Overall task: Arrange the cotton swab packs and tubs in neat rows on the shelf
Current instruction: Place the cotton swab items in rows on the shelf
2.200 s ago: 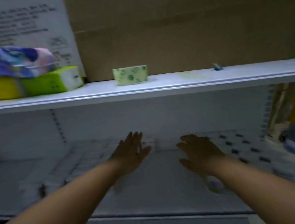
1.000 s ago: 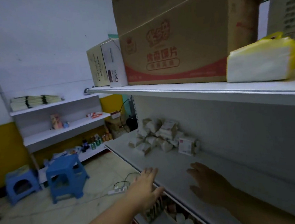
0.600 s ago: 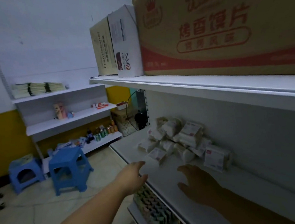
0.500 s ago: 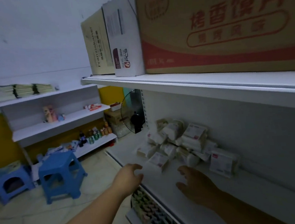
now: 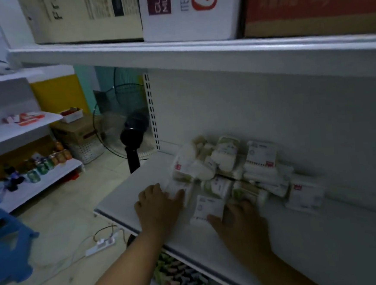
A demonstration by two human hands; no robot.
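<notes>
A loose heap of white cotton swab packs (image 5: 226,161) lies against the back panel of the white shelf (image 5: 123,192). One flat pack (image 5: 208,208) sits at the heap's front, and a boxy pack (image 5: 304,192) stands apart at the right. My left hand (image 5: 158,206) lies at the heap's left edge, fingers touching a pack (image 5: 177,188) there. My right hand (image 5: 240,221) rests on the shelf with its fingers against the flat pack and a greenish pack (image 5: 247,192). Blur hides whether either hand grips anything.
Cardboard boxes (image 5: 185,9) fill the shelf above. A black standing fan (image 5: 132,128) stands past the shelf's left end. Lower left are a blue stool (image 5: 6,242), a power strip (image 5: 100,243) on the floor and side shelves with bottles (image 5: 42,162). Coloured packets (image 5: 182,280) fill the shelf below.
I have moved closer to the heap. Both hands have travelled forward along the shelf and now touch the front packs, where before they hovered short of them.
</notes>
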